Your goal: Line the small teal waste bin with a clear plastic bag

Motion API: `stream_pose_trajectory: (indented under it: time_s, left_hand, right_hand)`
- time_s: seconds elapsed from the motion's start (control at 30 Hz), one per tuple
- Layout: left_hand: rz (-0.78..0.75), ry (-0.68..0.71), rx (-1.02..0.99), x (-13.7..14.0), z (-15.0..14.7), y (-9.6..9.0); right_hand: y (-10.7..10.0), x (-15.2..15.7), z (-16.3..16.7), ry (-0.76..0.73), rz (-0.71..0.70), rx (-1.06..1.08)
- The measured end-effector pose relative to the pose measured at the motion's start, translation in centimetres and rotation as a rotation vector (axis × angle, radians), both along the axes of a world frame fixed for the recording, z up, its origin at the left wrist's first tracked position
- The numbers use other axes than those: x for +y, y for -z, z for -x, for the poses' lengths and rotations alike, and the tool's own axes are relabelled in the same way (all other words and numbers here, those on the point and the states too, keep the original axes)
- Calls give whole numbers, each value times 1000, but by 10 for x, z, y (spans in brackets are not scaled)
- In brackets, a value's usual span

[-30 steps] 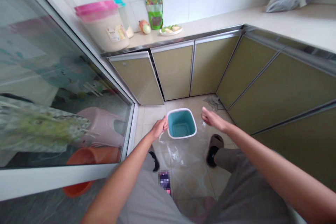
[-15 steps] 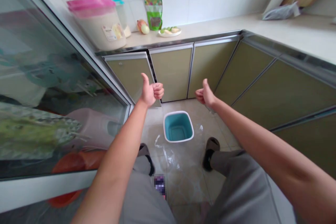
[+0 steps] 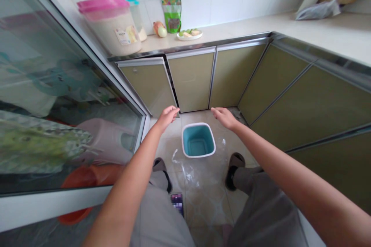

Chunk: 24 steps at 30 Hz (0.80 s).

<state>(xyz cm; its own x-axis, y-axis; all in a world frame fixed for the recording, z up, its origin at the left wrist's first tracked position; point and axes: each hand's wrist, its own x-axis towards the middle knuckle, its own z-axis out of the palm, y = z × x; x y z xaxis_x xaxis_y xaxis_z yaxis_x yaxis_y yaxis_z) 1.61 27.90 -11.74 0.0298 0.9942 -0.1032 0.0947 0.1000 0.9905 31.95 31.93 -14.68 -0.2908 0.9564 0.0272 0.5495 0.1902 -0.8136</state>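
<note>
A teal bucket (image 3: 198,144) with a white rim stands upright on the tiled floor between my feet. Above its far left side my left hand (image 3: 168,118) hovers, fingers curled together and nothing visible in them. My right hand (image 3: 224,117) is held level with it, beyond the bucket's far right side, also closed with nothing showing in it. Neither hand touches the bucket. Clear crumpled plastic (image 3: 189,175) lies on the floor just in front of the bucket.
Tan cabinet doors (image 3: 191,79) line the back and right, one slightly ajar. On the counter (image 3: 232,31) stand a pink-lidded container (image 3: 121,31), a green pouch (image 3: 173,9) and a plate of food (image 3: 189,35). A glass door (image 3: 72,38) borders the left.
Both hands have gone from raised thumbs to thumbs folded down against the fingers. They have dropped slightly lower. The bucket has not moved.
</note>
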Motion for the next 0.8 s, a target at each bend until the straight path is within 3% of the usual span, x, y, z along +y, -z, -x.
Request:
stream_pose_trajectory:
  time_s: [0.1, 0.2, 0.27, 0.37, 0.6, 0.8]
  left_hand:
    - [158, -71, 219, -42, 23, 58]
    - [369, 100, 529, -70, 47, 112]
    - [395, 226, 627, -79, 58, 136]
    - [346, 299, 728, -80, 66, 159]
    - [430, 494, 886, -79, 52, 193]
    - [445, 539, 902, -79, 45, 208]
  right_hand:
    - [55, -33, -10, -112, 27, -413]
    - [107, -57, -11, -326, 78, -655]
    - [133, -68, -7, -406, 103, -701]
    - [157, -78, 2, -483, 178, -752]
    - [177, -87, 8, -518, 217, -822]
    - [151, -87, 9, -524, 173, -793]
